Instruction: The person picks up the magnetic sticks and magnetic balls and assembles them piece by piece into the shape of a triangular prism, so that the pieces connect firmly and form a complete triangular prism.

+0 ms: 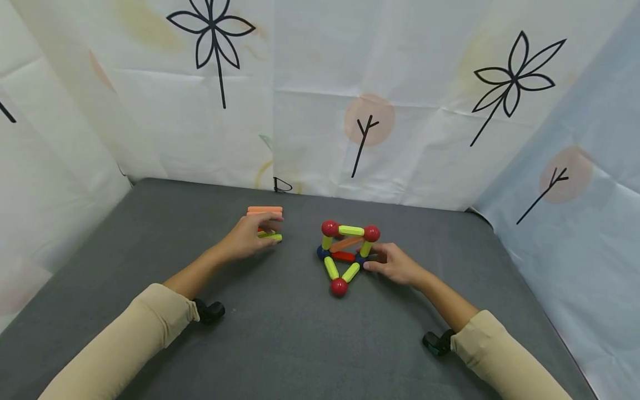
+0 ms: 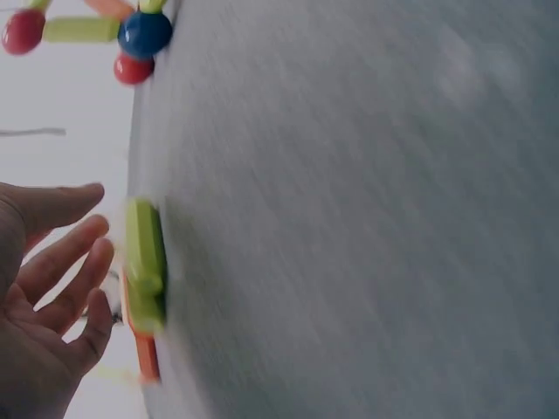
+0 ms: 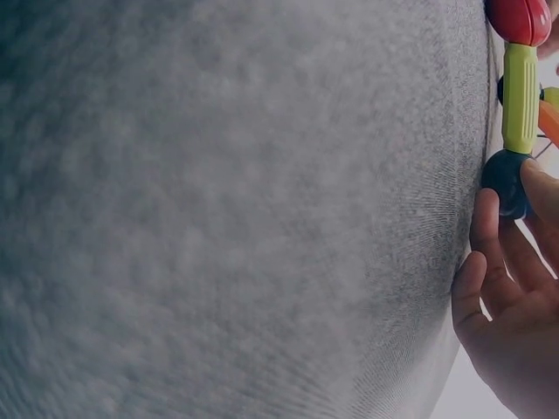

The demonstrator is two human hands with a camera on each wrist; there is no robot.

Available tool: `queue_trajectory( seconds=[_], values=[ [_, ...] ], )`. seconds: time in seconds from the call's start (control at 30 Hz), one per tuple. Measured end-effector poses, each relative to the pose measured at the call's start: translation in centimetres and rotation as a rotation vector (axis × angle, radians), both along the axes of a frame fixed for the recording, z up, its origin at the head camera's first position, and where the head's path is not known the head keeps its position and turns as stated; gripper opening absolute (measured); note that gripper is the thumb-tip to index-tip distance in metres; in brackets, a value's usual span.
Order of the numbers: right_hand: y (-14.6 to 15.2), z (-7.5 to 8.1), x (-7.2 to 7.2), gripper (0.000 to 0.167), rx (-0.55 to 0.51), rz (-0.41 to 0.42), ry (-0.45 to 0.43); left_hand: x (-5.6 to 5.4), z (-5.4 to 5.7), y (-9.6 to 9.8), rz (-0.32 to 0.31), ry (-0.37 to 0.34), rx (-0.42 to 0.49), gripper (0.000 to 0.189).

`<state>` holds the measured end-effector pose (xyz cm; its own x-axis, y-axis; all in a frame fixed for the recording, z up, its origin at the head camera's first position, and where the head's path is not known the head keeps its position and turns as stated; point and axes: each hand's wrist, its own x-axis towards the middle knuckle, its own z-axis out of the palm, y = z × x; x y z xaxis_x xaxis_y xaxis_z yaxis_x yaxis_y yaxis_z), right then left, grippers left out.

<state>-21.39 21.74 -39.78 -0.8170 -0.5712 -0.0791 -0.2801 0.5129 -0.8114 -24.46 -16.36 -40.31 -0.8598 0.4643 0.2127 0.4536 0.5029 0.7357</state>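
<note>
My left hand [image 1: 246, 238] hovers at a small group of rods, its fingers parted and holding nothing. Orange rods [image 1: 265, 209] lie beyond it and green rods [image 2: 145, 244] just past the fingertips; the hand hides part of the group. To the right stands a frame of magnetic rods and balls, with green rods [image 1: 351, 230], a red rod [image 1: 343, 256], an orange rod and red balls [image 1: 339, 286]. My right hand [image 1: 397, 265] pinches the blue ball [image 3: 505, 185] at the frame's right corner between thumb and fingers. Another blue ball [image 1: 324, 253] forms the left corner.
A grey cloth-covered table [image 1: 300, 339] lies under everything. White printed curtains [image 1: 320, 83] hang behind it and at both sides. A black wrist device [image 1: 210, 312] sits at the left cuff, another [image 1: 438, 343] at the right.
</note>
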Motion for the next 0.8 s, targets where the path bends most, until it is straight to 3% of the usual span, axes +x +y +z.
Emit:
queue_trajectory(
  seconds=[0.2,0.43,0.6,0.7,0.8],
  values=[
    [0.0,-0.1,-0.1,0.04,-0.01,0.006,0.002,0.6,-0.7,-1.4,0.002,0.002,-0.079,0.051],
    [0.0,-0.1,0.0,0.039,-0.008,0.001,0.011,0.8,-0.4,-0.5,0.032,0.073,-0.205,0.049],
    [-0.1,-0.1,-0.1,0.04,-0.011,0.004,0.017,0.9,0.0,0.2,0.016,0.069,-0.276,0.053],
    [-0.1,0.0,-0.1,0.04,-0.013,0.006,0.016,0.9,0.0,0.6,0.005,0.02,-0.261,0.056],
    [-0.1,0.1,0.0,0.04,-0.01,0.003,0.02,1.0,-0.2,1.1,-0.032,-0.038,-0.177,0.058]
  ],
)
